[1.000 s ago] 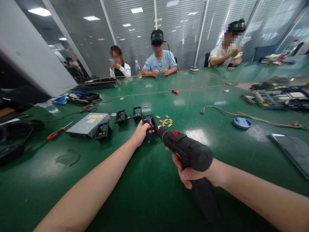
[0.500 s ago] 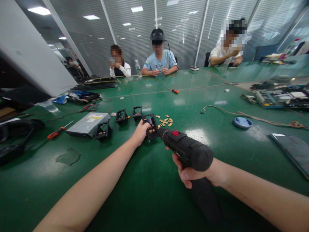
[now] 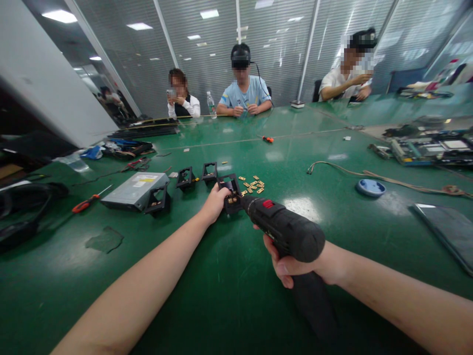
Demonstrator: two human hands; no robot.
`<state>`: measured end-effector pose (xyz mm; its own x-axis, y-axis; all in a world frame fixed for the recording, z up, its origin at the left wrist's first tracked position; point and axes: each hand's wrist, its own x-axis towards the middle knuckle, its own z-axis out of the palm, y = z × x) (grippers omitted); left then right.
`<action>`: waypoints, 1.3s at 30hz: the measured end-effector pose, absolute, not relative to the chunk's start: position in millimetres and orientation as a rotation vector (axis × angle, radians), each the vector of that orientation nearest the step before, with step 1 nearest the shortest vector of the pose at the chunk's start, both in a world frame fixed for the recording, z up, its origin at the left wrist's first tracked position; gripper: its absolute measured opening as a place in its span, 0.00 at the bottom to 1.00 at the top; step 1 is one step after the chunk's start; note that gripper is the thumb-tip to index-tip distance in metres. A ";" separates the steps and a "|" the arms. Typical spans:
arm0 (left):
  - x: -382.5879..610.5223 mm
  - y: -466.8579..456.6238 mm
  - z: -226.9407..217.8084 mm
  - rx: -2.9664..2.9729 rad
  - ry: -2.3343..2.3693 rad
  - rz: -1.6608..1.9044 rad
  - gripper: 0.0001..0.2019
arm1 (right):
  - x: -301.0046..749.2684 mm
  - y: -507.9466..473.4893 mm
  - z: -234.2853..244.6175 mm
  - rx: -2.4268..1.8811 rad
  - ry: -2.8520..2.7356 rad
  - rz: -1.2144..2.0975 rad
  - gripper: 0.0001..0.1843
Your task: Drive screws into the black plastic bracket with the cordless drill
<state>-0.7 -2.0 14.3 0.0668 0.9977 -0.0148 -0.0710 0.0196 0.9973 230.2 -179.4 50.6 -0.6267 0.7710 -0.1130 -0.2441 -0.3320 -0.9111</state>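
Note:
My left hand (image 3: 216,201) grips a black plastic frame (image 3: 232,212) by its left side, thumb over the edge, on the green table. Brass-coloured pieces show inside that frame. My right hand (image 3: 284,261) is wrapped round the handle of a black cordless drill (image 3: 284,224) with a red switch on top. The drill's nose points left and meets the right side of the frame; the bit's tip is too small to make out. Small brass plates (image 3: 253,186) lie loose just beyond. Three similar black frames (image 3: 185,178) stand to the left.
A grey metal drive box (image 3: 135,190) and an orange screwdriver (image 3: 86,203) lie at left. On the right are a blue round lid (image 3: 371,188), a cable (image 3: 347,171), a dark phone-like slab (image 3: 449,231) and circuit boards (image 3: 436,148). Several people sit across the table.
My hands, the drill and the frame stay nearly in place; the drill's rear end has shifted very slightly left. Across the table, a person's raised hand at right has moved slightly.

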 end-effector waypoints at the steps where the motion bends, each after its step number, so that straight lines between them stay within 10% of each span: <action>1: -0.6 -2.1 14.6 1.172 1.116 1.181 0.15 | 230.3 -179.3 50.6 -0.728 -1.240 2.011 0.28; 39: -7.5 5.9 2.6 1.186 1.104 1.165 0.17 | 230.8 -180.4 55.4 -0.724 -1.258 2.017 0.29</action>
